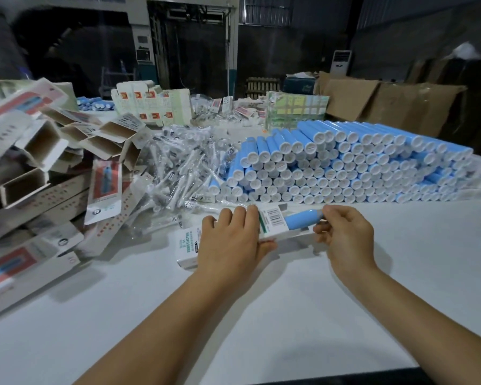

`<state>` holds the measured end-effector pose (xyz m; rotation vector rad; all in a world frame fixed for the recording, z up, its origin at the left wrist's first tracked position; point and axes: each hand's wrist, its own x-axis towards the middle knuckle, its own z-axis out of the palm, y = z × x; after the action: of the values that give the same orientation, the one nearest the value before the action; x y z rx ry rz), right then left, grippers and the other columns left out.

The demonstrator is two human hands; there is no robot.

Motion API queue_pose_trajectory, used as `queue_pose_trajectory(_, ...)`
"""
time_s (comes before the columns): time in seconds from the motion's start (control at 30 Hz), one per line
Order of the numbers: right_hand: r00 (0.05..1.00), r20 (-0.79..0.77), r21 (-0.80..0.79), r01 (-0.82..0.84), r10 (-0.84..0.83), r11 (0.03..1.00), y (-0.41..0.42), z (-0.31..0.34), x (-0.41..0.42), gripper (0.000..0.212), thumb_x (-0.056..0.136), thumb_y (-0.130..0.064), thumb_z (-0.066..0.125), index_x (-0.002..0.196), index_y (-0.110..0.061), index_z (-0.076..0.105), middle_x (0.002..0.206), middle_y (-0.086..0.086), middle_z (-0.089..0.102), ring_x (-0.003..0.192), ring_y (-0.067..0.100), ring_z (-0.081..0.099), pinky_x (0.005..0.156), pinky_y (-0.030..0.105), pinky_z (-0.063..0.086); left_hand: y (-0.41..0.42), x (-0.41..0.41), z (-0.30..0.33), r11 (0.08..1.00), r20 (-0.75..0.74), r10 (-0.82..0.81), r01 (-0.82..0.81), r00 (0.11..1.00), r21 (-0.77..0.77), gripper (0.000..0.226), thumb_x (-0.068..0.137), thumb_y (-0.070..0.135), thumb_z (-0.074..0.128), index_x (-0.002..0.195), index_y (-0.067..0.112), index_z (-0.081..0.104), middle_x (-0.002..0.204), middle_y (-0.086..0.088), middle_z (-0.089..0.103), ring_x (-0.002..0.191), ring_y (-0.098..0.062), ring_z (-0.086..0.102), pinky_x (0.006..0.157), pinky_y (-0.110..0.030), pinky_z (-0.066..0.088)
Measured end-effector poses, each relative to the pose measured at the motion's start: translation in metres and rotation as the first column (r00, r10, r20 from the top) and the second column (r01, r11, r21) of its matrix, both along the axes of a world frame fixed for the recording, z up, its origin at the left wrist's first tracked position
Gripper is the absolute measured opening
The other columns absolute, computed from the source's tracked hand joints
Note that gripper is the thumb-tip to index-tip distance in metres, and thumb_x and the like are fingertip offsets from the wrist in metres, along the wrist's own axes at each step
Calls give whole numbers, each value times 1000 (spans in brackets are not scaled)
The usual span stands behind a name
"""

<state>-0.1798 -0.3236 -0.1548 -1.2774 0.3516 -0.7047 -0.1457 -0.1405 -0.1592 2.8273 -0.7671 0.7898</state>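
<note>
- Dim warehouse walls and brown cardboard boxes (386,101) stand behind the white table (289,315) where I work.
- My left hand (231,240) grips a white carton (272,222) at its middle, with the fingers curled over the top edge and the thumb underneath.
- That carton lies lengthwise, left to right, low over the table's near middle, with its barcode face up and its open mouth toward my right.
- My right hand (345,240) pinches the outer end of a blue tube (300,220) between thumb and fingertips.
- About half of the tube shows, and the rest sits inside the carton's mouth.
- Just beyond my hands, a broad stack of blue tubes (345,168) lies with the white caps facing me.
- Left of that stack sprawls a pile of bagged brush heads (178,168).
- Farther left, a heap of open cartons (39,162) is tumbled together, some of them flat and some hollow.
</note>
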Motion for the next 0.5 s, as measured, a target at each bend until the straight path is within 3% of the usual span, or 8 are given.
queue_pose_trajectory(0.07,998,-48,-122,-50,44,991,6,-6,0,22,92,-17,60,70,-14,66,56,4,56,39,11,40,37,19,32,-2,-3,0,999,13,-20,20,1000,-35,68,85,68,40,127,15,46,114,-2,56,100,-29,50,80,-40,35)
queue_pose_trajectory(0.13,996,-70,-147,-62,52,987,10,-9,2,30,95,-26,55,70,-16,68,56,0,59,42,7,38,37,19,30,-4,-7,2,996,38,-33,36,999,-84,64,83,65,51,120,12,53,106,-4,60,93,-30,54,76,-41,38)
queue_pose_trajectory(0.23,993,-118,-34,-21,17,999,2,-9,6,39,97,-34,48,72,-13,69,50,3,47,36,11,34,37,18,25,-5,-12,4,996,96,-23,30,995,-79,61,76,61,64,110,11,59,94,-4,62,82,-29,56,69,-40,42)
queue_pose_trajectory(0.37,990,-141,123,43,-26,992,-9,-11,10,33,97,-27,49,73,-8,62,74,5,62,35,10,39,34,19,27,-6,-23,6,998,83,-36,39,996,-42,63,68,59,70,108,12,59,91,-3,62,81,-27,55,69,-41,42)
queue_pose_trajectory(0.5,987,-156,91,42,-27,995,-9,-7,14,29,94,-25,50,74,-8,62,76,5,63,38,9,42,35,19,30,-11,-33,5,997,20,-71,71,997,18,60,70,61,67,107,14,57,94,0,61,84,-24,56,72,-39,42)
